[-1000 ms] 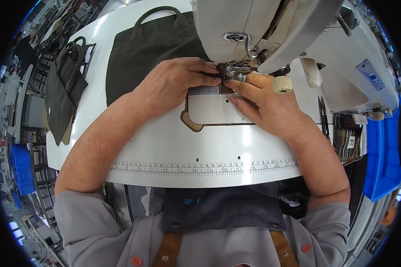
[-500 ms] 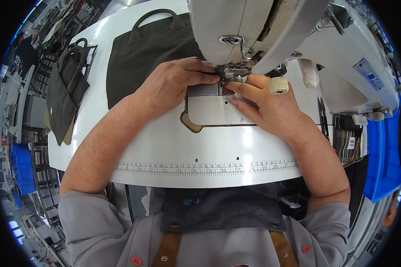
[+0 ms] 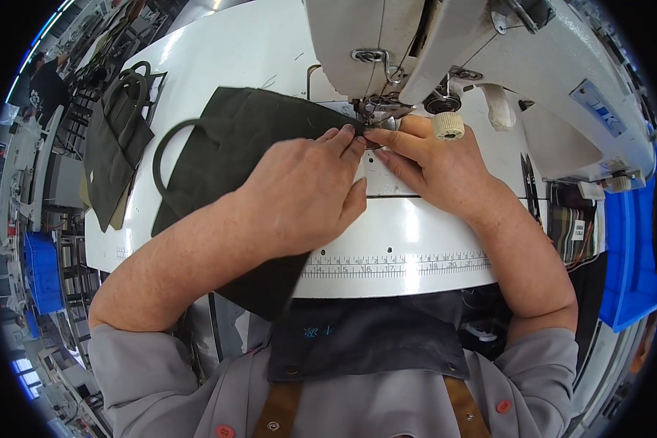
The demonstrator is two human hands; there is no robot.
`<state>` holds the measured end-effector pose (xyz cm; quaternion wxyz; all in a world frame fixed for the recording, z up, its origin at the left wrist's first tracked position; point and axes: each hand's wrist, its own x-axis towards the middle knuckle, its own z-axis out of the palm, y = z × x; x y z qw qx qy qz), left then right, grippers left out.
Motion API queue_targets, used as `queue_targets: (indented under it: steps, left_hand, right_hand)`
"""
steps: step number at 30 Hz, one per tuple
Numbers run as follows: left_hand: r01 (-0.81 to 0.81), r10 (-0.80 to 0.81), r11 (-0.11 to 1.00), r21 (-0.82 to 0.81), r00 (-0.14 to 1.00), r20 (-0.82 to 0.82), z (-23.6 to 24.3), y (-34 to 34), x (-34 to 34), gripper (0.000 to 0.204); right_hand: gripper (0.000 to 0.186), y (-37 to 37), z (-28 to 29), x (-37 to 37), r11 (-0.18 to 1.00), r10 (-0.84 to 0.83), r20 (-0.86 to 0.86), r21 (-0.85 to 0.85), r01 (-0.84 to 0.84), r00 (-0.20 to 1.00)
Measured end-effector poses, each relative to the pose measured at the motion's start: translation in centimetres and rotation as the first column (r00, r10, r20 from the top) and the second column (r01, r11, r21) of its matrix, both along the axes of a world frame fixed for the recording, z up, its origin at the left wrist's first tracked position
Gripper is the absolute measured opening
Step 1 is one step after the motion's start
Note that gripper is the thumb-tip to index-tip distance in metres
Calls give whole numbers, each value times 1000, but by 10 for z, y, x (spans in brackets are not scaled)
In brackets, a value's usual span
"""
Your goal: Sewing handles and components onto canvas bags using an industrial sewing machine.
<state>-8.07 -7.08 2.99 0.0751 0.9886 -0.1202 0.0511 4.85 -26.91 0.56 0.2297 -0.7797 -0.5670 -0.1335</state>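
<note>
A dark green fabric bag (image 3: 233, 146) with a loop handle (image 3: 159, 160) lies slantwise on the table, one corner under the presser foot (image 3: 378, 108) of a white sewing machine (image 3: 365, 44). My left hand (image 3: 310, 186) rests on the bag, fingers stretched and fingertips on the fabric beside the foot, thumb spread away. On the other side of the foot, my right hand (image 3: 434, 157) is open, its index fingertip touching the fabric's edge and its thumb held apart over the machine's plate. The bag's lower part hangs past the table's front edge.
Another dark green bag (image 3: 113, 146) lies at the table's left side. Black scissors or snips (image 3: 531, 186) lie right of my right wrist, near striped fabric (image 3: 566, 219). A blue bin (image 3: 628, 255) stands at far right. A ruler strip (image 3: 409, 266) runs along the front edge.
The bag has turned, its handle swinging from the back to the left and its body coming toward me. My left hand has moved nearer on it; my right hand stays by the foot.
</note>
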Motion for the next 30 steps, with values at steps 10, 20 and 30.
queue_targets:
  steps: [10,20,30]
  left_hand:
    - [244,-202,936,-253,963,181,-26,33,12,44]
    - [213,-163,945,-249,965,205,-32,32,16,39]
    - [113,-69,960,-256,982,176,-33,25,12,43]
  right_hand:
    - [21,2,-4,-2,999,-40,52,-11,41,998]
    - [21,2,-3,-3,998,-58,64,-14,59,996]
    - [20,3,-2,-3,996,-80,43,-43,82,996]
